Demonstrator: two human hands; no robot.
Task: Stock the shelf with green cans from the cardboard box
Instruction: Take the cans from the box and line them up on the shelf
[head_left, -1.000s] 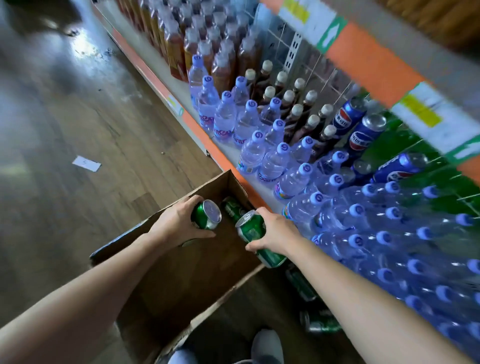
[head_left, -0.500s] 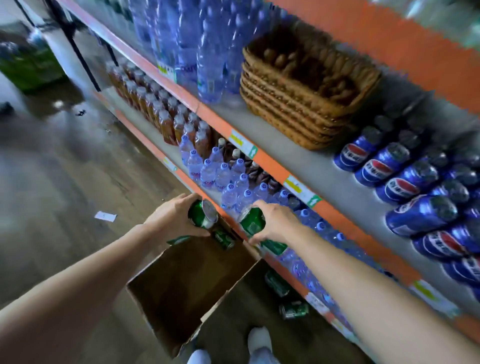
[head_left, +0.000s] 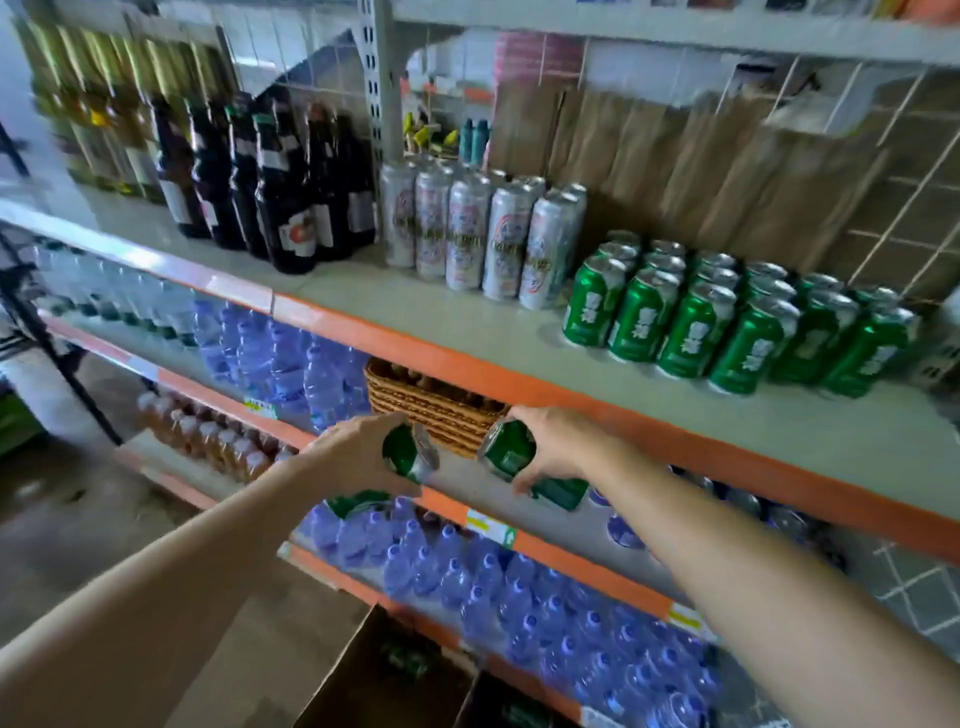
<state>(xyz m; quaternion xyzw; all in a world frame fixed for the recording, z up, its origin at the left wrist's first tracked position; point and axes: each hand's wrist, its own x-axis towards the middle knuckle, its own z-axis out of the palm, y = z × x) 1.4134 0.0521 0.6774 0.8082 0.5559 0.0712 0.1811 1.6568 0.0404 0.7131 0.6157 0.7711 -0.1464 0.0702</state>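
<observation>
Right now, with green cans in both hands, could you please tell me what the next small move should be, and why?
Probably raise both hands up and right: the left hand and right hand grip green metal cans below the orange-edged grey shelf, where the block of upright green cans has bare board in front.

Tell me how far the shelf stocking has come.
Done: rows of green cans stand on the shelf. In hand: the left hand grips the left can, the right hand the right can, both below it. Left: placing them; more seem to lie in the box.
</observation>
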